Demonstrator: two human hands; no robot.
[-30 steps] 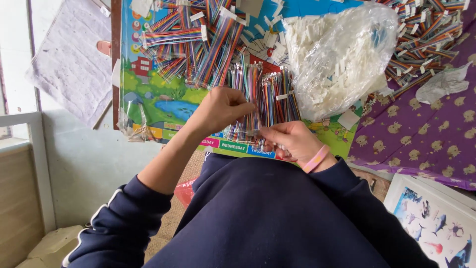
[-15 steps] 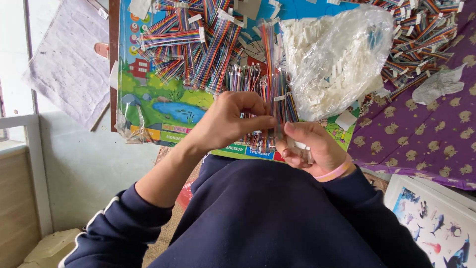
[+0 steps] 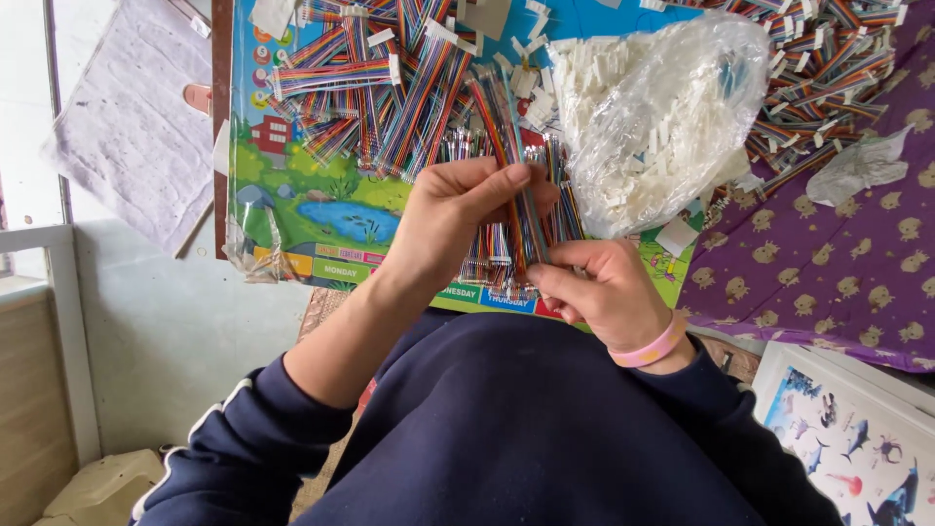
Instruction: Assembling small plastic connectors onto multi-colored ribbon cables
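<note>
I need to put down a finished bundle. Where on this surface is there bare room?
Bare chart shows left of the left hand, below the ribbon cable pile. The purple cloth is bare right of the right hand, under the bag of white connectors. Between the hands and above them is crowded.

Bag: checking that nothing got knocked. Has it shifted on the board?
No. The bag still lies over the upper right part of the board, as before.
</note>
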